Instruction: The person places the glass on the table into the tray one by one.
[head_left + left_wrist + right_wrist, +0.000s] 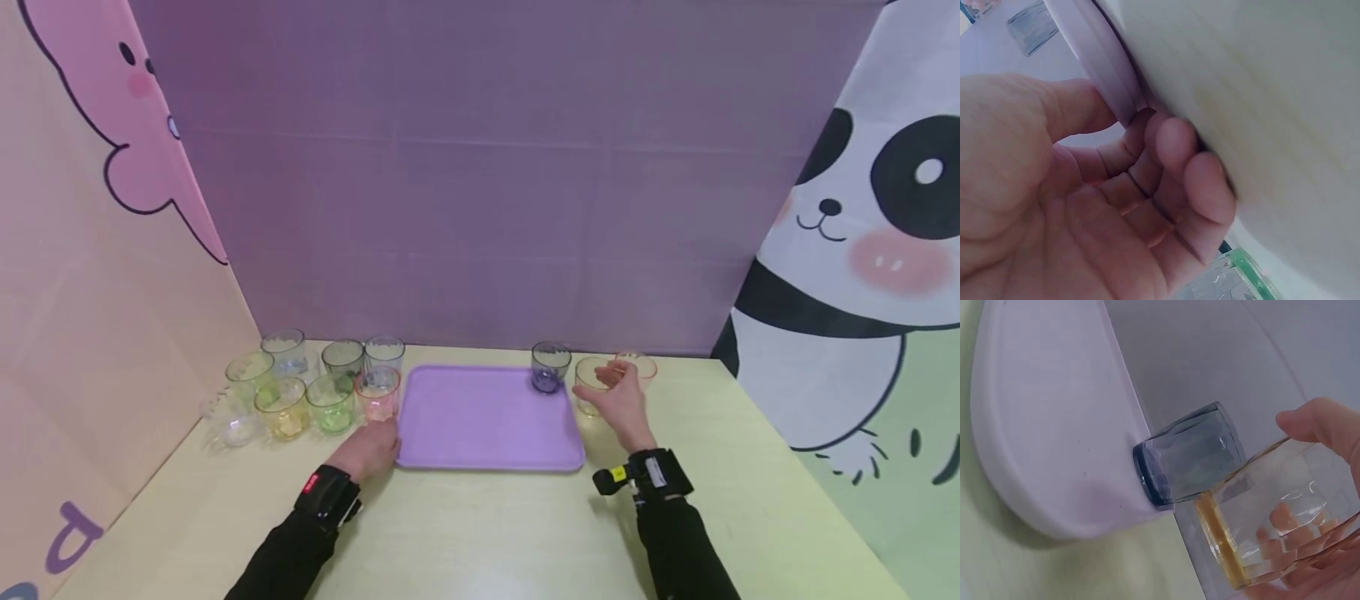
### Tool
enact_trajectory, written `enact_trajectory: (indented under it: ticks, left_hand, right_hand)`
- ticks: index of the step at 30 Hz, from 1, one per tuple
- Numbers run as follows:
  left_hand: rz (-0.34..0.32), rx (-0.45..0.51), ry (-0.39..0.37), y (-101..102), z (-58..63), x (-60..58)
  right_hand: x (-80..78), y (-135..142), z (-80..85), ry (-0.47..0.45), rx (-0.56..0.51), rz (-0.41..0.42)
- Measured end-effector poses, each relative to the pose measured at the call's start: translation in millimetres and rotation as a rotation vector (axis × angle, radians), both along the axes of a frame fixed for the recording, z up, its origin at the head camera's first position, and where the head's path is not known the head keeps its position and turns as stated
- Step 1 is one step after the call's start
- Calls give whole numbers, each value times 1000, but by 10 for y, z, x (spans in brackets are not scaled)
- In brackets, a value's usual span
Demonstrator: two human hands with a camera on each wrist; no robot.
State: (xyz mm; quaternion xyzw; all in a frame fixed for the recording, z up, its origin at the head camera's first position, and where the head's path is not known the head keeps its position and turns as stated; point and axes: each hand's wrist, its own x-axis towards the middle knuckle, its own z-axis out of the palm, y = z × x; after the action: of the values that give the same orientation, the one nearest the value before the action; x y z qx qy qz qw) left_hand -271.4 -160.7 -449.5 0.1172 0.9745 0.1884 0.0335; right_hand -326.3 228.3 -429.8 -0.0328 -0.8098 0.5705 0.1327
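Note:
A purple tray lies on the table, its left front edge pinched by my left hand. In the left wrist view, that thumb is on the tray rim and the fingers curl by its underside. My right hand grips a clear glass with a yellowish base, just off the tray's right side. The right wrist view shows the yellowish glass close to a dark bluish glass, which stands on the tray's back right corner. Behind my right hand is a red-rimmed glass, partly hidden.
Several tinted glasses stand close together left of the tray, among them a pink one, a green one and a yellow one. A purple backdrop rises behind the table's far edge; printed panels flank both sides.

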Motion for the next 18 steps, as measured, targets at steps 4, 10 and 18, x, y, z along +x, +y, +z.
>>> enact_trajectory:
  ticks: [4, 10, 18]
  left_hand:
    - [-7, -8, 11, 1, -3, -11]
    - [-18, -31, 23, 5, 3, -23]
    - [-11, -31, 12, 10, 1, -15]
  right_hand:
    - [-23, -32, 7, 9, -57, 37]
    - [-18, -61, 24, -27, -23, 91]
    - [7, -112, -34, -66, -118, 202]
